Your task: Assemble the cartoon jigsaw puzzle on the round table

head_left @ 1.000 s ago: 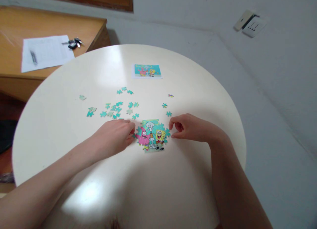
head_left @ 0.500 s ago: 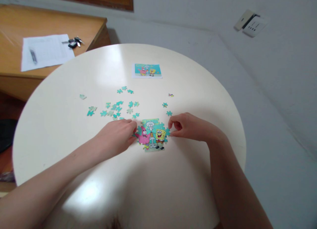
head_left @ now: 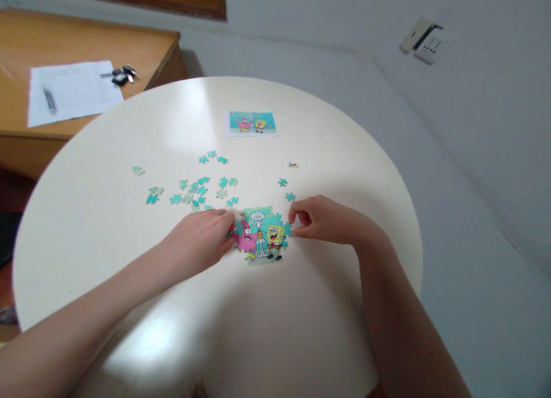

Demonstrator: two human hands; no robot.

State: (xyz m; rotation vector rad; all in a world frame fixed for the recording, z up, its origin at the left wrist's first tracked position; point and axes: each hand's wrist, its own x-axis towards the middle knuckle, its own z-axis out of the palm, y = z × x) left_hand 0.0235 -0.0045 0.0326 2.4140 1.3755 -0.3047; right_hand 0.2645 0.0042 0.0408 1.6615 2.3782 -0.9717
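Observation:
A partly joined jigsaw puzzle point(head_left: 261, 237) lies flat on the white table, showing a pink starfish, a pale squid figure and a yellow sponge figure. At its left edge, my left hand point(head_left: 206, 231) is closed, fingertips on the puzzle and partly hidden by the knuckles. My right hand point(head_left: 327, 219) pinches the puzzle's right edge between thumb and forefinger, at a teal jigsaw piece point(head_left: 288, 229). Just above that hand lies a loose teal piece point(head_left: 290, 196). Another loose piece point(head_left: 282, 182) and a small pinkish one point(head_left: 293, 165) lie farther back.
Several loose teal and pale pieces point(head_left: 200, 190) are scattered behind my left hand. A printed reference picture point(head_left: 252, 123) lies at the back of the round table point(head_left: 327, 134). On a wooden desk point(head_left: 142, 48) at the left are a paper sheet point(head_left: 77, 94) and keys point(head_left: 123, 75).
The whole view has shifted slightly, so the scene sits a little farther left. Both hands keep their places at the puzzle's two edges, and the loose pieces lie as before.

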